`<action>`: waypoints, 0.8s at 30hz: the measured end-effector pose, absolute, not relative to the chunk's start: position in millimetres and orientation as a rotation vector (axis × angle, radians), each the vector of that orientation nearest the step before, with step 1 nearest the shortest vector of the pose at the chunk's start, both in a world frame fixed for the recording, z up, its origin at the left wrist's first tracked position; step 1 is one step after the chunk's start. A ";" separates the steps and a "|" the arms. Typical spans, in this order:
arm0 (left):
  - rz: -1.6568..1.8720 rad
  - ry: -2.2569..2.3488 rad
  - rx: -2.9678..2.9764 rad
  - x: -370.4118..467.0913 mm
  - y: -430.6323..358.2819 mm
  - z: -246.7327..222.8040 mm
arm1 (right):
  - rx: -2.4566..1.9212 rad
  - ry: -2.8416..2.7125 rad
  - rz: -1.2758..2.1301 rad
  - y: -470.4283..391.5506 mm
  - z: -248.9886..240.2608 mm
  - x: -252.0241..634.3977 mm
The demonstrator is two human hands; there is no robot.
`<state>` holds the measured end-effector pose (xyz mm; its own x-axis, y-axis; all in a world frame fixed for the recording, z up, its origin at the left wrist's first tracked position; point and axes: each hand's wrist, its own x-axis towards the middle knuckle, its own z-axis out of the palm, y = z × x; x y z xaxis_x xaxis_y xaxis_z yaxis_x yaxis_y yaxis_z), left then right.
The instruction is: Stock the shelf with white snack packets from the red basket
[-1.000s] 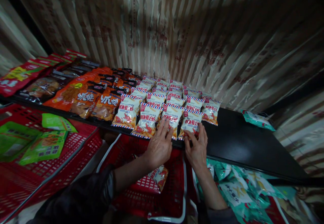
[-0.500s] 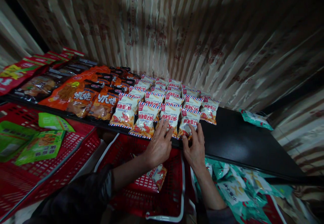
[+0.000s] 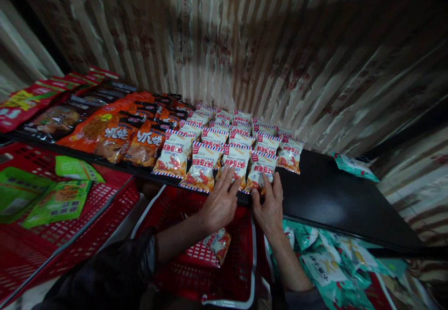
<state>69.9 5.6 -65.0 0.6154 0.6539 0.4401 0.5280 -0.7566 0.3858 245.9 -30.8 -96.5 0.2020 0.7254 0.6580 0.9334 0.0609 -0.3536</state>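
Rows of small white snack packets [image 3: 203, 163] with red lettering and striped edges lie on a black shelf [image 3: 329, 193]. My left hand [image 3: 221, 202] rests its outstretched fingers on the lower part of a packet [image 3: 235, 157] in the front row. Beside it, my right hand [image 3: 269, 202] touches the lower edge of the front row's right-hand packet [image 3: 261, 165], thumb and fingers apart. Neither hand is closed round a packet. Below my forearms, a red basket [image 3: 241, 249] holds at least one similar packet [image 3: 219, 244].
Orange snack bags [image 3: 147, 142], dark bags [image 3: 56, 118] and red bags [image 3: 31, 97] fill the shelf's left side. A teal packet [image 3: 355, 166] lies at its right end. Several teal packets [image 3: 325, 268] sit below. Another red basket [image 3: 105, 212] has green packets [image 3: 61, 202]. Corrugated sheeting [image 3: 224, 34] rises behind.
The whole view has shifted very slightly. Both hands stay on the same two packets, and the rows look unchanged.
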 end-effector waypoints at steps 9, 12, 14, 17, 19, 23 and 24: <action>0.842 0.987 2.608 67.9 4.1 -64.4 | -1.701 -1.571 -0.328 -32.0 -94.7 243.3; 0.867 0.974 2.613 63.0 2.3 -61.1 | -1.646 -1.566 -0.363 -33.5 -84.0 236.0; 0.905 0.969 2.616 56.6 2.1 -57.8 | -1.571 -1.586 -0.349 -36.3 -73.6 226.0; 1.002 1.046 2.581 42.8 4.9 -53.4 | -1.487 -1.613 -0.213 -43.0 -61.5 204.5; 1.064 1.162 2.521 31.3 8.4 -52.5 | -1.458 -1.634 -0.072 -47.8 -59.7 188.7; 1.130 1.288 2.437 7.4 13.6 -59.7 | -1.440 -1.680 0.180 -51.1 -68.5 162.1; 1.133 1.288 2.429 2.1 13.6 -63.1 | -1.443 -1.680 0.218 -49.8 -71.4 156.8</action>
<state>2.1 13.6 -63.1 0.3390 0.7663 0.5457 0.6386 -0.6134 0.4647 156.8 -49.8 -71.4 0.0675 0.8653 0.4967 0.7103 0.3080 -0.6330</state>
